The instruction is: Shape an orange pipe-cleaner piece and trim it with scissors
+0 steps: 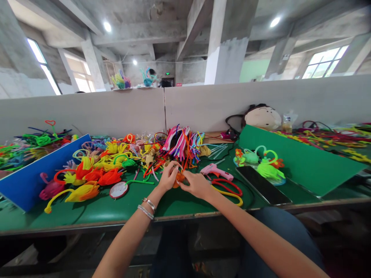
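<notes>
Over the green table (174,206), my left hand (169,177) and my right hand (196,184) meet, fingers closed around a small orange fuzzy pipe-cleaner piece (179,178). A thin pale strand shows at its top between the fingertips. My fingers hide much of the piece, so its full shape cannot be made out. Just right of my right hand lies a pink glue gun (216,171). Red and yellow pipe cleaners (228,191) curve on the table below the gun. Left of my left hand is a round white disc with a red edge (118,190).
Finished pipe-cleaner swans (81,192) crowd the left, beside a blue divider (37,173). Bundled pipe cleaners (182,144) stand behind my hands. A black phone (262,184), a green swan (271,170) and a green divider (298,158) are at right. A grey partition (130,110) runs behind.
</notes>
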Available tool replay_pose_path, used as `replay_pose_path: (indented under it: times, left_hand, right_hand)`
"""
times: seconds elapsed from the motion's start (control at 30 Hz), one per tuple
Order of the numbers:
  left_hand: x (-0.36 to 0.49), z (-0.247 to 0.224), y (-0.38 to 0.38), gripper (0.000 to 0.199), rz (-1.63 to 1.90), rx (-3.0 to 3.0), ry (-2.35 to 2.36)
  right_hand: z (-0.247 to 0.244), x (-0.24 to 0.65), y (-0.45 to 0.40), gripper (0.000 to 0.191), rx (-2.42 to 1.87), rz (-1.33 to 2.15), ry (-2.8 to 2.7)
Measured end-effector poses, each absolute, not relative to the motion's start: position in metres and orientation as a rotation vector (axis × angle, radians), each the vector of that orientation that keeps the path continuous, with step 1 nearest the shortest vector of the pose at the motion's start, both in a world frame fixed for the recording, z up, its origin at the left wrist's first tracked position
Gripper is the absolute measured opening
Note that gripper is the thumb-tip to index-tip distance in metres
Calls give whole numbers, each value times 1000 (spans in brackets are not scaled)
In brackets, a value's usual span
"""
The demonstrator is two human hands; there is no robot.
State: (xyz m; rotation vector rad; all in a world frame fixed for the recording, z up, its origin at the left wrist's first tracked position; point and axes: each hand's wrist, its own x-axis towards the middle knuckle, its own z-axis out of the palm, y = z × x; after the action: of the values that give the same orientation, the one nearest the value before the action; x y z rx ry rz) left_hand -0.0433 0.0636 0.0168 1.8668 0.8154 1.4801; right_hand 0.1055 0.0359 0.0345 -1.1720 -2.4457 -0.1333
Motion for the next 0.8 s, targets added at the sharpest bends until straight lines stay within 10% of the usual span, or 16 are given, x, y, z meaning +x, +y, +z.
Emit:
replay_pose_path:
  times: [0.43, 0.8]
  left_hand:
    - [-42, 20, 63, 22, 1426, 1827, 796]
    - [-42, 18, 60, 22, 1411, 1829, 797]
  right_hand:
    - [32, 109, 42, 32, -1060, -447, -2545]
    - [19, 105, 41, 22, -1119, -20, -2362]
